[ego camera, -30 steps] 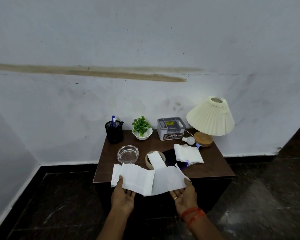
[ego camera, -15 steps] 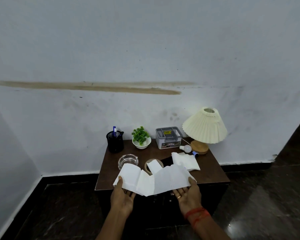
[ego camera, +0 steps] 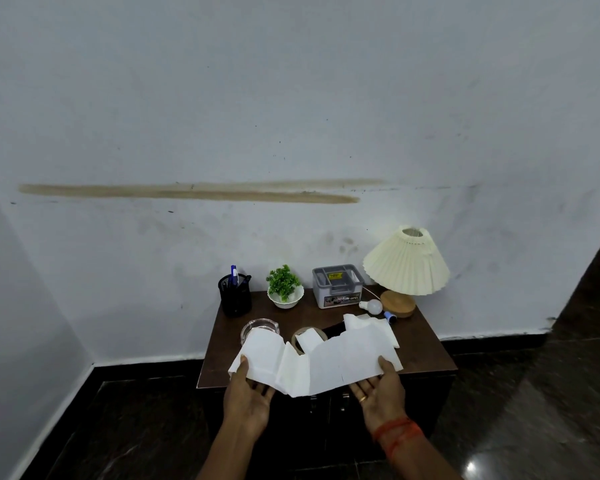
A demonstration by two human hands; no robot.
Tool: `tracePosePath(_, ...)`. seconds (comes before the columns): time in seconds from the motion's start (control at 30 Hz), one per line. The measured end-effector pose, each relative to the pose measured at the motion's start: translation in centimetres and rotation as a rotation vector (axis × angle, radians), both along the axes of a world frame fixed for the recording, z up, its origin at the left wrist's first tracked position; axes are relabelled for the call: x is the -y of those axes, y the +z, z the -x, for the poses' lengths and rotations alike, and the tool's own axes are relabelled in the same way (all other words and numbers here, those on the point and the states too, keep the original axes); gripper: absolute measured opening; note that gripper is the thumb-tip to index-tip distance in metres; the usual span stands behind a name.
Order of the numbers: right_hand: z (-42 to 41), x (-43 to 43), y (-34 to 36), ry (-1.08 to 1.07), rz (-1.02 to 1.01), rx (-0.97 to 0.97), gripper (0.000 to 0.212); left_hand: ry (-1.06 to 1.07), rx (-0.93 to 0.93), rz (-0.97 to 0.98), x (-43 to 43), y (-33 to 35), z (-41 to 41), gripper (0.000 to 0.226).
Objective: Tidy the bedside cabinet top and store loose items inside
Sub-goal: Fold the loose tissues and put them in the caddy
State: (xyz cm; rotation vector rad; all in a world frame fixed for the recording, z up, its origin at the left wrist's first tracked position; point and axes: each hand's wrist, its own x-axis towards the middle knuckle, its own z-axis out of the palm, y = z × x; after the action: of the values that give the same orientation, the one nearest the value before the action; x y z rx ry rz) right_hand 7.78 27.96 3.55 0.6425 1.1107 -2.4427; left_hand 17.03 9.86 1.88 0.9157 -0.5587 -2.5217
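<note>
We hold a long, creased sheet of white paper (ego camera: pixel 329 363) in front of the bedside cabinet (ego camera: pixel 219 344), with its long axis running side to side from one hand to the other. Its far edge points toward the wall and overlaps the cabinet's front edge. Our left hand (ego camera: pixel 248 396) lies palm up with the fingers (ego camera: pixel 264 391) under the sheet's left end and the thumb pressed on top, grasping it. Our right hand (ego camera: pixel 378 396) grips the right end the same way, and the folds sag between them. Just beyond the left fingers a glass ashtray (ego camera: pixel 258 327) sits on the cabinet top, and farther back stand a black pen holder (ego camera: pixel 235 301) and a small plant (ego camera: pixel 284 288) in a white bowl. Between the two sets of fingers, past the sheet, is a tan tape roll (ego camera: pixel 309 335). Beyond the right fingers lie more white papers (ego camera: pixel 371 323), a loose bulb (ego camera: pixel 374 306), a grey box (ego camera: pixel 338 289) and a pleated lamp (ego camera: pixel 406 261).
</note>
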Motion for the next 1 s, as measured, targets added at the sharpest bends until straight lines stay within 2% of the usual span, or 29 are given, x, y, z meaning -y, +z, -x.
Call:
tracePosePath(0.1,-0.5,-0.2,-0.2,0.013,-0.010,0.018,0.024,-0.012,-0.044,-0.009,-0.7,0.9,-0.1,0.039)
tracePosePath(0.23,-1.2,-0.3,-0.6,0.061,-0.005,0.034,0.020,-0.047,-0.037,0.000,-1.7,1.6,-0.1,0.042)
tracePosePath(0.6,-3.6,0.2,-3.2,0.160,0.017,0.057,0.031,-0.059,-0.093,-0.019,-2.6,2.1,-0.2,0.045)
tracePosePath(0.87,-5.6,2.5,-3.2,0.466,-0.007,0.131,0.046,-0.077,-0.107,-0.051,-2.6,1.9,-0.3,0.046)
tracePosePath(1.0,-7.1,4.2,-2.8,0.549,-0.027,0.128,0.038,-0.089,-0.069,-0.083,-2.6,1.8,-0.5,0.046)
